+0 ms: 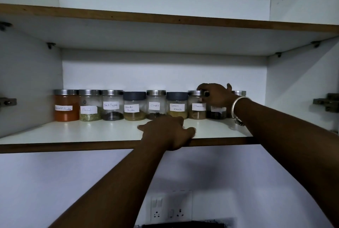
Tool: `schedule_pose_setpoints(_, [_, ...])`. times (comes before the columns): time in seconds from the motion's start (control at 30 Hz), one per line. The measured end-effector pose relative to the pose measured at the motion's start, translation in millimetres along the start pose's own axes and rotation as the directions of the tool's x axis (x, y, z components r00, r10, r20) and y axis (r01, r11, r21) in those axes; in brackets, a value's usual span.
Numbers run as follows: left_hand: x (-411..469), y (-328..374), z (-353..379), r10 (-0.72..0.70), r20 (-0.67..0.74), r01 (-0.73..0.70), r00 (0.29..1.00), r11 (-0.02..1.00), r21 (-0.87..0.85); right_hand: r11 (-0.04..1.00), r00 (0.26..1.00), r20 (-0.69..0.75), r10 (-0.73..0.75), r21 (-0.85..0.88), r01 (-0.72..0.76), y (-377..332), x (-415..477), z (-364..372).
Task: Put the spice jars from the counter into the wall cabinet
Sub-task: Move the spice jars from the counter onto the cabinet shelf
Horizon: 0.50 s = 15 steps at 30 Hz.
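Up on the lower shelf (73,134) of the open wall cabinet (293,84), spice jars stand in one row along the far wall, side by side. From the left: an orange powder jar (66,105), Fennel (89,105), Black Pepper (112,105), Coriander Powder (134,106) with a dark lid, Cloves (156,105), Garam Masala (177,106) with a dark lid, then Cinnamon (197,105). The left hand (168,132) lies near the shelf's front edge, just before Cloves and Garam Masala, fingers spread flat and holding nothing. Right of Cinnamon, a dark-filled jar (216,113) is mostly hidden by the right hand (216,95), which curls over its top and grips it, a fingertip touching Cinnamon's lid. A bangle (236,104) circles that wrist. One last jar (239,93) peeks out behind the wrist. Below the cabinet, a wall socket (170,207) shows.
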State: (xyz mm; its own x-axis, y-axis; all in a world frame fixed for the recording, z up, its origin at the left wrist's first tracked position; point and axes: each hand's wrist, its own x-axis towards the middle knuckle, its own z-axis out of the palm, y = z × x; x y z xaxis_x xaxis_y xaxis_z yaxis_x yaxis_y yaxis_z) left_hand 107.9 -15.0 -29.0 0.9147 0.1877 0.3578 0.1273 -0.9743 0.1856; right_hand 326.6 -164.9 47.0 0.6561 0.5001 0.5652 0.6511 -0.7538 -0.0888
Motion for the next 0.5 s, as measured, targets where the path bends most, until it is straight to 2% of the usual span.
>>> schedule_pose_setpoints(0.17, [0.8, 0.4, -0.3, -0.012, 0.005, 0.012, 1.0, 1.0, 0.014, 1.0, 1.0, 0.016, 0.009, 0.018, -0.009, -10.8, 2.3, 1.8])
schedule_pose_setpoints(0.27, [0.2, 0.7, -0.3, -0.014, 0.002, 0.014, 1.0, 1.0, 0.013, 0.997, 0.996, -0.042, -0.075, 0.025, 0.076, -37.5, 7.2, 8.5])
schedule_pose_setpoints(0.37, [-1.0, 0.3, 0.8, -0.008, -0.02, 0.008, 1.0, 1.0, 0.006, 0.983, 0.985, -0.017, -0.17, -0.074, 0.168, -66.2, 13.0, 20.7])
schedule_pose_setpoints(0.5, [-1.7, 0.0, 1.0, -0.012, -0.024, 0.012, 1.0, 1.0, 0.001, 0.982, 0.984, 0.018, -0.18, -0.05, 0.18, -77.3, 20.1, 23.1])
